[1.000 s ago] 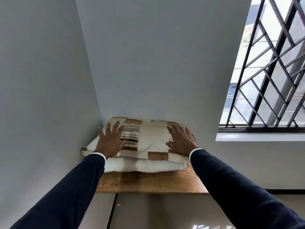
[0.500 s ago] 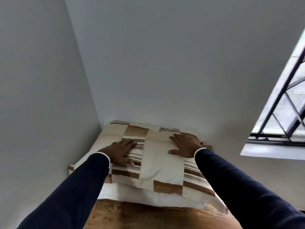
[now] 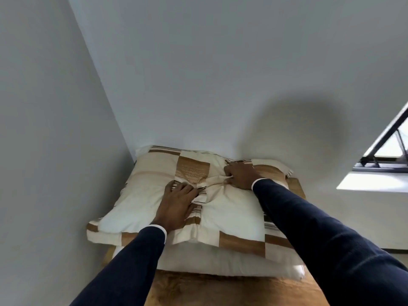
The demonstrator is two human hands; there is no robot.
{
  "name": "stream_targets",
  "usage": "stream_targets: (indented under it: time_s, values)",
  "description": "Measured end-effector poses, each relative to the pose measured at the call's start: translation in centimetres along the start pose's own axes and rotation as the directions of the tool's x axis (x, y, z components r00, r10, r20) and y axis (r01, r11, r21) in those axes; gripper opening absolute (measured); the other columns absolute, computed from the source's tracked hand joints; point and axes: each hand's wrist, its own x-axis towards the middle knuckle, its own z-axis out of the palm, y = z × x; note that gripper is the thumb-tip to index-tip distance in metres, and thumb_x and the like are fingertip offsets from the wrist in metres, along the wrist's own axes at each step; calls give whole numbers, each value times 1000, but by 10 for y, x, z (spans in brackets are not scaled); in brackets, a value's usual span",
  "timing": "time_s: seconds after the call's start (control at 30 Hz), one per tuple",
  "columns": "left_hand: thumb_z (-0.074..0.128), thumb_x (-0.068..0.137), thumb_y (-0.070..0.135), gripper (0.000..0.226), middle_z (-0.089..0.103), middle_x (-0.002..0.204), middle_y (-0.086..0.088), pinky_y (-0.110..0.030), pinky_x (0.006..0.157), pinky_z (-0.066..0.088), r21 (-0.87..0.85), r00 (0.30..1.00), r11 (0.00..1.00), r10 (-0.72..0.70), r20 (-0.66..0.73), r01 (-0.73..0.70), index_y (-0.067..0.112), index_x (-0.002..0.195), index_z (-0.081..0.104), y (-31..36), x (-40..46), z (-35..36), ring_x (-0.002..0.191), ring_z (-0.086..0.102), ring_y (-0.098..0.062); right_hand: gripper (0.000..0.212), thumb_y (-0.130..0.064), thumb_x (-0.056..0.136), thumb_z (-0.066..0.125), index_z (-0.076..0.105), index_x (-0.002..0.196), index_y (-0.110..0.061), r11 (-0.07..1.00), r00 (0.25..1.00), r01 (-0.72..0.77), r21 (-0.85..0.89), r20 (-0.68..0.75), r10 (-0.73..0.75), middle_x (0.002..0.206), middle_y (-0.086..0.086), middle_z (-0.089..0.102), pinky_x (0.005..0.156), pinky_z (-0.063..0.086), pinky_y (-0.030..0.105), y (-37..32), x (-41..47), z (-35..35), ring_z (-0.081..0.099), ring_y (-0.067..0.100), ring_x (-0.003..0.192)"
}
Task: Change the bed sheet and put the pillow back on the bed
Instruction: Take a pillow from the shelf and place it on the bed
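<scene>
Both hands, left hand [image 3: 176,206] and right hand [image 3: 239,175], gripped bunched fabric atop the patchwork pillow [image 3: 231,217] lying on a white pillow [image 3: 220,265].

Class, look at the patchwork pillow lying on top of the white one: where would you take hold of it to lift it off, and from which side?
Grip the patchwork pillow by its two short ends, one hand each, reaching from the open near side. Walls close off its far and left sides, and its overhanging near corners leave room for fingers underneath.
</scene>
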Motion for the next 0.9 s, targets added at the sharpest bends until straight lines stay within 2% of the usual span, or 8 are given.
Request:
stream_targets:
  time_s: [0.1,0.27,0.5,0.63,0.7,0.8,0.83,0.9]
  values:
    - [41,86,44,46,66,109,5,-43,86,45,-26,995,996,86,-55,-87,26,125,58,-5,8,-5,99,61,-23,15,-33,95,57,45,87,-27,997,992,-64,42,-106,68,113,6,63,73,39,35,-13,-8,2,60,30,110]
    - [43,85,61,53,71,97,-2,-39,73,48,-85,963,974,192,-187,-210,20,115,59,-4,49,-27,84,66,-28,8,-37,99,43,45,96,-30,963,919,-123,239,-339,201,106,11,68,75,41,39,-6,-37,-30,64,33,98]
    - [59,85,47,36,70,85,-6,-38,67,48,-203,871,920,220,-439,-334,13,96,66,96,119,-84,75,65,-30,20,-41,99,50,49,91,-22,906,851,-253,339,-368,375,96,13,66,81,49,44,75,-134,-86,64,36,92]
    - [62,86,40,26,69,86,-6,-37,67,47,-281,856,872,247,-454,-400,15,96,63,179,156,-93,76,63,-29,24,-47,91,64,53,96,-26,814,800,-473,338,-223,557,105,2,57,94,44,39,143,-228,-106,57,30,110]
    - [65,85,28,17,69,86,-6,-38,67,47,-301,845,850,265,-465,-432,16,95,62,229,177,-94,76,64,-30,46,-62,84,64,55,112,-26,670,656,-683,291,-159,738,123,5,56,101,42,43,183,-293,-101,52,30,122]
    - [78,79,18,26,70,91,-7,-39,71,45,-308,849,839,291,-442,-448,16,100,64,310,209,-103,82,66,-32,89,-80,75,59,47,139,-20,292,334,-862,414,31,942,142,9,50,108,40,48,239,-406,-74,48,35,131]
    - [75,81,19,24,70,93,-8,-39,72,46,-303,830,823,317,-459,-481,16,102,65,342,217,-108,84,66,-32,99,-82,73,59,41,146,-17,163,256,-841,516,114,960,146,11,48,109,39,45,258,-450,-61,48,35,132]
    - [63,86,26,21,71,96,-8,-41,74,46,-293,777,778,361,-516,-556,15,103,66,401,226,-120,86,66,-32,110,-82,69,65,41,150,-11,-62,258,-646,761,294,920,142,9,54,110,40,39,283,-525,-40,54,32,128]
